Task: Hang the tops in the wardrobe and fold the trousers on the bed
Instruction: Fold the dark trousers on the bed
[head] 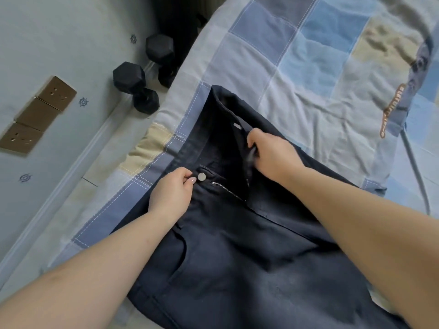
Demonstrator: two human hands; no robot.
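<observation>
Dark navy trousers (237, 252) lie flat on the bed (297, 67), waistband away from me, fly unzipped and open. My left hand (172, 193) pinches the waistband just left of the silver button (202, 177). My right hand (270, 150) grips the other side of the waistband, fingers curled round the fabric edge. A light grey printed top (356, 110) lies spread on the bed to the upper right, apart from both hands.
The bed has a blue, grey and beige patchwork cover. Black hex dumbbells (140, 84) stand on the floor by the bed's left edge. Brass wall sockets (35, 115) sit on the wall at left. A thin grey hanger rod (415, 172) shows at right.
</observation>
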